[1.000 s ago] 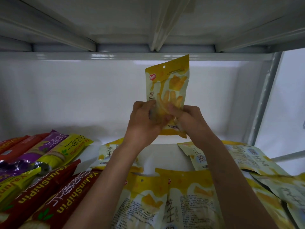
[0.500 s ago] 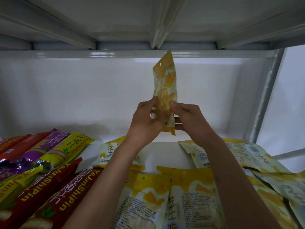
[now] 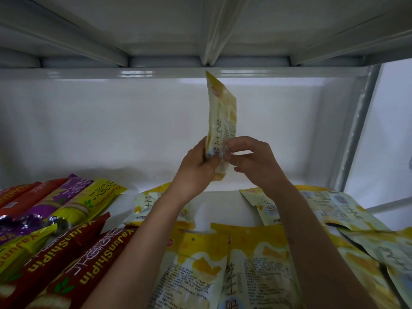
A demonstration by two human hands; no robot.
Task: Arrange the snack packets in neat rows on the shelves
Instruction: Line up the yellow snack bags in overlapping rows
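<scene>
A yellow snack packet (image 3: 220, 121) is held upright in the air by both hands, edge-on to the camera, above the white shelf (image 3: 223, 197) and in front of its back wall. Its lower part is gripped by the left hand (image 3: 196, 172), with the thumb pressed on the near face and the fingers hidden behind. The right edge of the packet is pinched by the fingertips of the right hand (image 3: 252, 161), whose other fingers are curled.

Below the hands, more yellow packets (image 3: 200, 264) are laid flat on the shelf, overlapping one another; some are partly covered by the two forearms. Further yellow packets (image 3: 330, 210) are spread loosely to the right, several with the printed back upward. To the left, long red packets (image 3: 66, 259) are laid side by side, with a purple packet (image 3: 66, 192) and a yellow-green packet (image 3: 89, 201) beyond them.

The underside of the upper shelf (image 3: 156, 30) is seen overhead, and a grey upright post (image 3: 356, 130) at the right. The packets nearest the camera are cut off by the lower edge, and the small print cannot be read.
</scene>
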